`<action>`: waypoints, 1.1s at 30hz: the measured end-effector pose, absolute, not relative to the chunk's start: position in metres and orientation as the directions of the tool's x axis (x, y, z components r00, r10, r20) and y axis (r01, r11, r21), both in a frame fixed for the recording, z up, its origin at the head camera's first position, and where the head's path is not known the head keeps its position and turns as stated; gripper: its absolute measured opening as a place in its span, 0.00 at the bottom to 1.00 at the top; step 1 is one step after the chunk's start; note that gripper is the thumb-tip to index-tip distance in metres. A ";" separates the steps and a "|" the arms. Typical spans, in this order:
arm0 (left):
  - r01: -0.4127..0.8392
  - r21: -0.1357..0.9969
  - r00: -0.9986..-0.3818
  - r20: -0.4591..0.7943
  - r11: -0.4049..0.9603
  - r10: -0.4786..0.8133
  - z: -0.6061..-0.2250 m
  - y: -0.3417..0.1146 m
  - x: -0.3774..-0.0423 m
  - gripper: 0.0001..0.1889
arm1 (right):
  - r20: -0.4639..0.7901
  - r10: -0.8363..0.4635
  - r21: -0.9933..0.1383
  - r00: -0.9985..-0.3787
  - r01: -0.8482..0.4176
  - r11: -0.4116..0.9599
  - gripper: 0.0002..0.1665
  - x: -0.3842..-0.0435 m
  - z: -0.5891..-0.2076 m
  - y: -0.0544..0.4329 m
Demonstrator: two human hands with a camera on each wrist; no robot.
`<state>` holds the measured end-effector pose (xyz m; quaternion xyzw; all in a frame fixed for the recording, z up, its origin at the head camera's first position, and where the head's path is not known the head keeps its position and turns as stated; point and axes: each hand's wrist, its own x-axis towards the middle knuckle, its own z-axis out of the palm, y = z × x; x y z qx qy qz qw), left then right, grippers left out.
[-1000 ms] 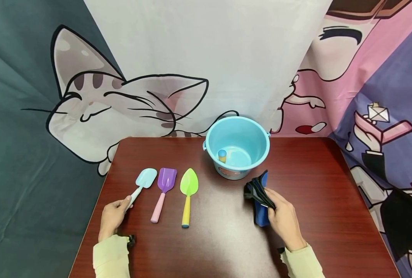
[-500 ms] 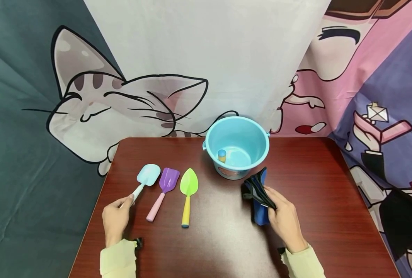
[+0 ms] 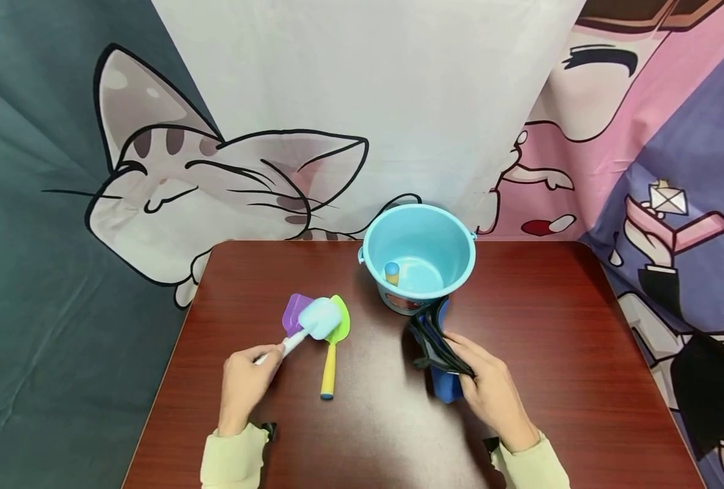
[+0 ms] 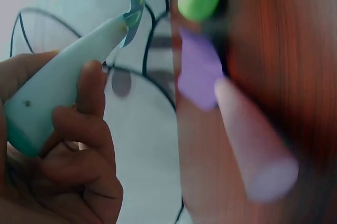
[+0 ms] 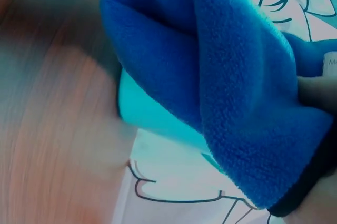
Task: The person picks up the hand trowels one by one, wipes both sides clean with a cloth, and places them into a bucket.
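My left hand (image 3: 244, 384) grips the pale handle of a light blue toy shovel (image 3: 320, 318), raised over the table. In the left wrist view, curled fingers wrap the shovel's handle (image 4: 68, 71). From above, its blade overlaps a purple shovel (image 3: 293, 314) and a green trowel (image 3: 329, 370) with a yellow handle. The purple one's pink handle (image 4: 258, 150) shows in the left wrist view. My right hand (image 3: 493, 387) holds a bunched blue plush cloth (image 3: 444, 384) with black edging, just in front of the bucket. Up close, the cloth (image 5: 247, 66) hides most of that hand.
A light blue bucket (image 3: 420, 234) stands at the table's back edge. Inside it lies a small yellow piece with a blue end (image 3: 392, 274). The reddish-brown table (image 3: 374, 435) meets a printed cartoon curtain (image 3: 399, 102) behind.
My left hand has lifted the light blue shovel and carried it right, over the purple one. The purple shovel had tilted slightly. My right hand has shifted left with the cloth.
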<state>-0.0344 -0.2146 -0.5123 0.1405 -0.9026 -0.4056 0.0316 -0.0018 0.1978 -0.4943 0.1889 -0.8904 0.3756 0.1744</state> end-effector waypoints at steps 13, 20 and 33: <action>-0.007 0.767 -1.000 -0.021 0.641 0.013 -0.513 -0.152 -0.025 0.04 | 0.629 -0.263 -0.505 -0.731 -0.642 0.577 0.36 0.000 -0.473 0.175; 0.089 0.782 -0.994 0.026 0.617 0.110 -0.517 -0.126 -0.023 0.04 | 0.594 -0.339 -0.464 -0.729 -0.655 0.596 0.39 0.003 -0.467 0.164; 0.126 0.798 -0.982 0.017 0.589 0.187 -0.516 -0.101 -0.021 0.05 | 0.492 -0.477 -0.431 -0.729 -0.679 0.594 0.42 0.004 -0.475 0.149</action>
